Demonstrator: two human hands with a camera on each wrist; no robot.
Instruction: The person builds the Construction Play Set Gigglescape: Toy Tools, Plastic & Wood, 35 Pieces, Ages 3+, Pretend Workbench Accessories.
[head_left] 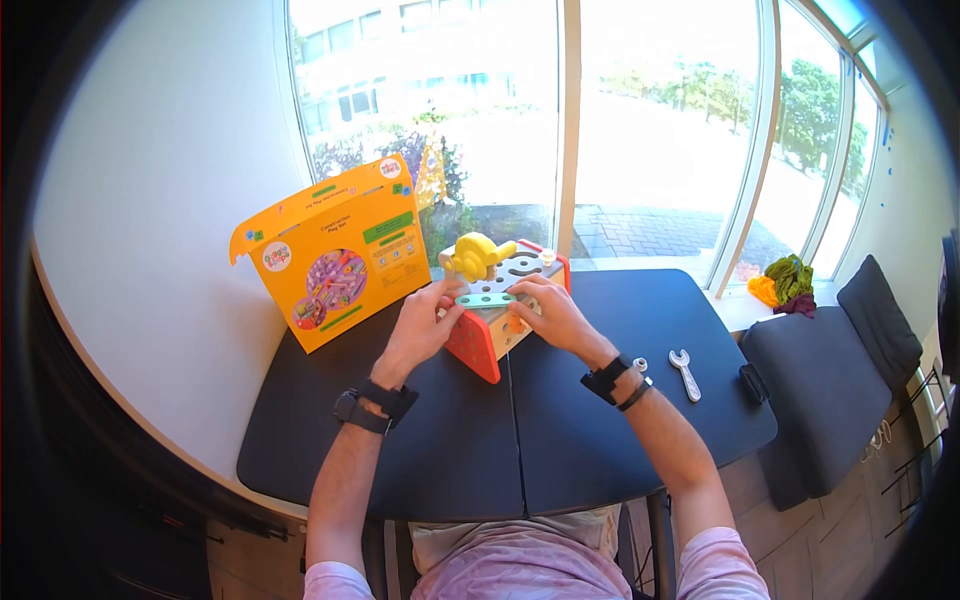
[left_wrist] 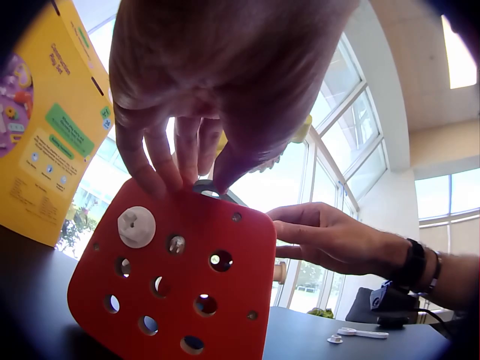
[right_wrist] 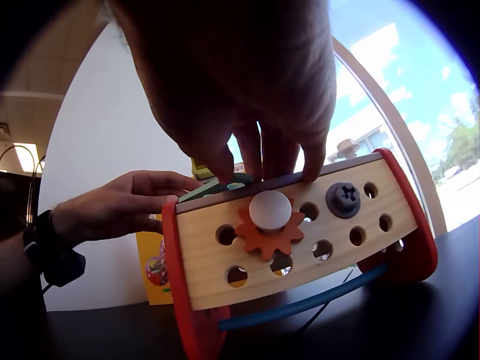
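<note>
A mint-green strip with holes (head_left: 485, 299) lies across the top of a toy workbench, near its red end panel (head_left: 474, 345). My left hand (head_left: 420, 322) pinches the strip's left end, while the right hand (head_left: 555, 315) holds its right end. Behind the strip, a yellow toy piece (head_left: 478, 256) sits on the grey perforated top. On the wooden side, below my right hand, are an orange gear (right_wrist: 251, 241) with a white round knob (right_wrist: 270, 211) and a dark grey screw head (right_wrist: 343, 199). A white nut (left_wrist: 136, 226) is on the red panel.
A yellow-orange cardboard box (head_left: 390, 265) stands at the left, behind my left hand. To the right on the black table (head_left: 620, 450) lie a white toy wrench (head_left: 685, 375) and a small white piece (head_left: 641, 365). Beyond the table's right side is a dark chair (head_left: 825, 400).
</note>
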